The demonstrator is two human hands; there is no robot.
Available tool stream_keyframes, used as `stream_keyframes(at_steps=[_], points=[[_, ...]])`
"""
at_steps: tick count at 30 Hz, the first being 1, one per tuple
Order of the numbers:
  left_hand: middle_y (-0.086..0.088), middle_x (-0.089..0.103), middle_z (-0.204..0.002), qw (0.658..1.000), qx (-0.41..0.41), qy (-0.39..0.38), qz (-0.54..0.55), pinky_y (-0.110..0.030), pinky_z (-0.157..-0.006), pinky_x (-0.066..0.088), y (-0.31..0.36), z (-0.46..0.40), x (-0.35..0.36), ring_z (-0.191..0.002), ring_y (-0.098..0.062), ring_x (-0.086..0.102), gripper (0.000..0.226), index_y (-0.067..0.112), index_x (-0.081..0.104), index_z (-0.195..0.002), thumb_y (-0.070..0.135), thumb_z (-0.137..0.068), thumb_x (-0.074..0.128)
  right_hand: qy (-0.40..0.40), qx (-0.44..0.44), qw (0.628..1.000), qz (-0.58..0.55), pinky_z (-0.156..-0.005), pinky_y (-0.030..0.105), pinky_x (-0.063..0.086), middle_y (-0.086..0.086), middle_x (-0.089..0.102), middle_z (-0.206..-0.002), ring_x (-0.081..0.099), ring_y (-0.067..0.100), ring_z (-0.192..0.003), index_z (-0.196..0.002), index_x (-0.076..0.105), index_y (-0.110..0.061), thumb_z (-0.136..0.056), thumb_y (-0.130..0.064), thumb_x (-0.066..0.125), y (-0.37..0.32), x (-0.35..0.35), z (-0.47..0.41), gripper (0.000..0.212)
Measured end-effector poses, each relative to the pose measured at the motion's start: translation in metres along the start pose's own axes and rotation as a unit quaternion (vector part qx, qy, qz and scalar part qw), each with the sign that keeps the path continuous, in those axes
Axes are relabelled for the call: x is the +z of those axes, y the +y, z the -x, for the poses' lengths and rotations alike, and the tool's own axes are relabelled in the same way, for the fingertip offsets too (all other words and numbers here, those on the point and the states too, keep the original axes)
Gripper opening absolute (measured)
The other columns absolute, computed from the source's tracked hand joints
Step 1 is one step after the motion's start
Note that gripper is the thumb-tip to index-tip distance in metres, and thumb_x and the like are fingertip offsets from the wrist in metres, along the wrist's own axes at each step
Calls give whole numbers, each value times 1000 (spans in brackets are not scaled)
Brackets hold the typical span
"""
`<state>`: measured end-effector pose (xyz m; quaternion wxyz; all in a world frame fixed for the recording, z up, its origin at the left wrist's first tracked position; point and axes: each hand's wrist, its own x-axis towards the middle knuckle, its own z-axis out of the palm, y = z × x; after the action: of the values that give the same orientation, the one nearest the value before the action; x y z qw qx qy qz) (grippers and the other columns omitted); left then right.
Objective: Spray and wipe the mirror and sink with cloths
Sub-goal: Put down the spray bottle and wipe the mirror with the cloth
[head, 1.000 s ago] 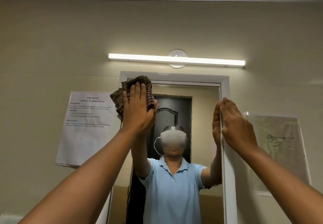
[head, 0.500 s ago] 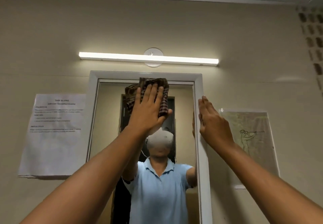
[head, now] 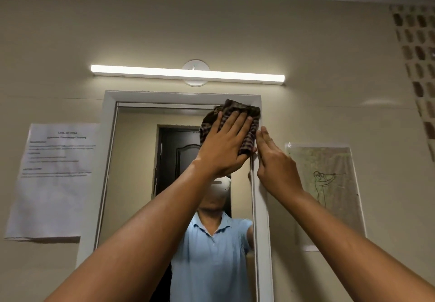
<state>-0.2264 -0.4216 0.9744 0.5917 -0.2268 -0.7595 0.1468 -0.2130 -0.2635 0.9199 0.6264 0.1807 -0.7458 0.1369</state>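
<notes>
- We've slid the checked cloth (head: 237, 122) from mid-top to the mirror's (head: 136, 172) top-right corner; left hand (head: 223, 147) flat, pressing it
- Right hand (head: 274, 160) open, resting on the frame (head: 261, 207) beside it; hands now nearly touching

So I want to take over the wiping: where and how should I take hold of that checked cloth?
Take the checked cloth by the bunched folds above the fingertips of the left hand, coming from above. That hand presses its middle flat on the mirror, and the right hand on the white frame blocks the right side.
</notes>
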Motion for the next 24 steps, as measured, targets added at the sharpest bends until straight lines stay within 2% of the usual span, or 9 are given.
stream_keyframes(at_steps=[4,8,12,16,19,24], points=[[-6,6,-164,999,38,-11,-4,-48,-122,-2,-2,12,7,-152,-21,0,77,16,6,-157,61,-95,17,2,-7,1000,1,-82,34,53,-4,20,-161,60,29,-117,-154,24,-20,-93,-5,46,2,-1,1,66],[-4,6,-164,997,66,-22,-17,-47,-122,-1,-18,10,6,-151,-20,0,77,20,5,-157,64,-94,16,6,-9,1000,12,-78,37,55,-6,20,-161,62,29,-114,-154,23,-22,-93,-2,46,5,2,2,68],[-2,-1,-165,999,25,-19,-4,-45,-122,-4,-39,12,-3,-151,-17,-6,74,24,-1,-156,63,-97,18,2,-10,1000,7,-73,36,58,-5,17,-161,60,27,-118,-155,19,-23,-93,0,45,6,4,3,71],[-3,-1,-164,1000,3,-9,7,-42,-122,-5,-53,26,-6,-151,-17,-5,73,23,0,-156,62,-98,22,-5,-2,1000,3,-60,37,58,-6,16,-161,68,24,-90,-154,16,-24,-90,4,46,5,8,3,76],[-5,2,-164,1000,-27,-4,2,-43,-122,-4,-70,42,-10,-151,-17,-3,74,22,2,-157,62,-98,23,-8,1,1000,4,-54,39,56,-7,15,-161,62,19,-67,-154,15,-24,-88,5,46,6,10,2,79],[-6,2,-165,997,-72,0,4,-42,-122,-5,-111,76,-18,-151,-16,-4,80,22,2,-157,67,-92,10,-8,5,1000,10,-53,37,56,-5,17,-161,58,17,-59,-154,17,-23,-87,6,47,5,11,2,79]])
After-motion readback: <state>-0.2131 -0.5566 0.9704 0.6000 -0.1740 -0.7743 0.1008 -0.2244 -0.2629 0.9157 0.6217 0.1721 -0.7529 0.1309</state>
